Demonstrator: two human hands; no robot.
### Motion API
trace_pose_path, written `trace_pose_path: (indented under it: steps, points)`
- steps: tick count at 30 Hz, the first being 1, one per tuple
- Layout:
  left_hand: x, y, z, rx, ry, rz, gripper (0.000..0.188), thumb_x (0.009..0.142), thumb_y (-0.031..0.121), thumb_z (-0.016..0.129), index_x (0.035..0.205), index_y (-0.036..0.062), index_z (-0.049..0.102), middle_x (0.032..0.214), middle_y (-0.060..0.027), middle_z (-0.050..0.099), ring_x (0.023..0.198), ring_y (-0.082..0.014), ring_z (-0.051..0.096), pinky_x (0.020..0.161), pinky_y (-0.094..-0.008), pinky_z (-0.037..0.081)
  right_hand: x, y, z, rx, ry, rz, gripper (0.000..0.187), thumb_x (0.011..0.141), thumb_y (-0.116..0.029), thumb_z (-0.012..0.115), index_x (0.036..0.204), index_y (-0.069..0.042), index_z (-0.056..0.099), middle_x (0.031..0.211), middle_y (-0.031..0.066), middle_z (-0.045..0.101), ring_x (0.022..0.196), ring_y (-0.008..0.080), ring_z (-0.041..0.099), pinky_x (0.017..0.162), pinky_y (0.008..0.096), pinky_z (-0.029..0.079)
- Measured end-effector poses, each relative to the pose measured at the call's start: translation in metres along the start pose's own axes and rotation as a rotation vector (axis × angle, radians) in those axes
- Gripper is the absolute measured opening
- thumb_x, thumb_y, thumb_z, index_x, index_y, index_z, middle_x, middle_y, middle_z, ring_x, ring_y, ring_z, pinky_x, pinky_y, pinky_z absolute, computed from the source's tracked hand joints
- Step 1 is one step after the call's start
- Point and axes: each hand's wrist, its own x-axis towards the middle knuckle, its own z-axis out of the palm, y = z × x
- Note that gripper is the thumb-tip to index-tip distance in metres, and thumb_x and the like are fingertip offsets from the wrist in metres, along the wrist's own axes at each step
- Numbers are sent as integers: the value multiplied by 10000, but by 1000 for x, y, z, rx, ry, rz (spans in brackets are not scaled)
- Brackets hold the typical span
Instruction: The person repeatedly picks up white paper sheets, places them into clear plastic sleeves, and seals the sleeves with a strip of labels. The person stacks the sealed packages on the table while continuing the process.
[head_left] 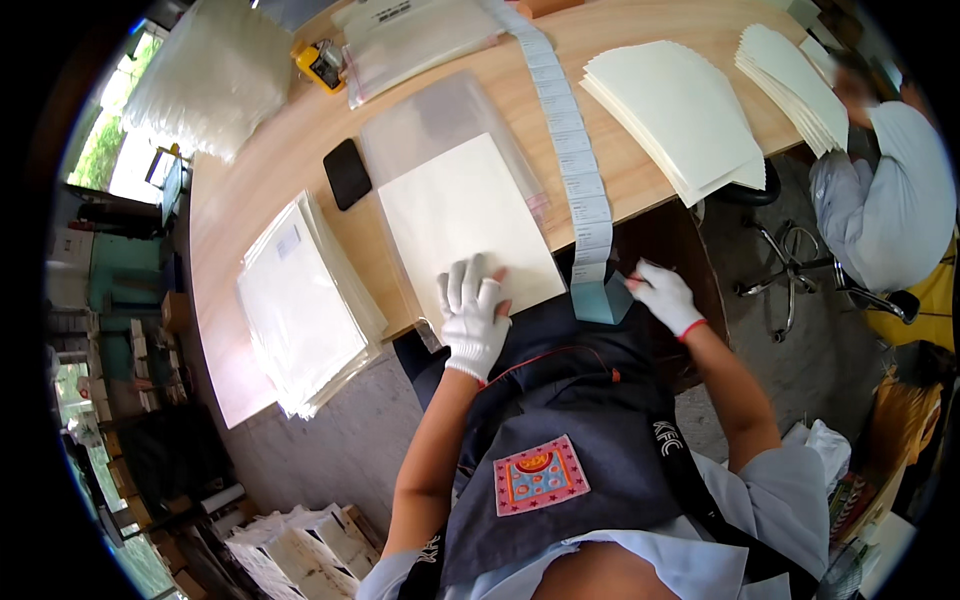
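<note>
My left hand, in a white knit glove with some bare fingertips, lies flat with its fingers spread on a blank cream sheet. Under that sheet is a clear plastic sleeve, its far part uncovered. At the table's front edge my right hand, gloved the same way, pinches the edge of a label strip. The strip runs down across the table, and its near end folds over to show a bluish backing. To the left, a stack of sleeved sheets bears a small label on top.
A black phone and a yellow bottle lie left of the sleeve. Fanned cream sheets sit at the right, with more sheets beyond. Bagged plastic is far left. Another person sits at the right.
</note>
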Motion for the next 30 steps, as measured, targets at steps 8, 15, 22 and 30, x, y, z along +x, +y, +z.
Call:
trace_pose_path:
  steps: [8,15,22,30]
  points:
    - [11,59,36,-765,-304,-406,353,881,114,670,1217,86,567,818,-72,616,645,-141,589,618,-303,488,1,-37,14,488,296,-196,507,781,-68,755,1241,-34,543,989,87,670,822,189,609,768,298,483]
    - [22,98,57,-1703,-637,-1059,186,945,220,608,1031,75,528,657,-14,549,490,-94,510,454,-235,414,-58,-76,-52,148,346,-386,603,652,-144,833,1220,-114,630,912,56,578,831,236,573,763,347,462]
    - [36,102,48,-1527,-681,-865,126,964,201,545,987,80,519,542,-21,481,393,-119,468,381,-262,381,-62,-96,-66,-167,613,-715,305,548,-168,833,812,-111,692,1065,33,641,1071,307,580,899,422,476]
    - [-25,67,62,-1601,-925,-947,300,981,281,537,1183,63,495,863,-60,606,513,-128,545,493,-261,473,-47,-116,-78,321,522,-629,162,682,-48,773,802,-34,665,1017,114,659,997,293,619,849,374,496]
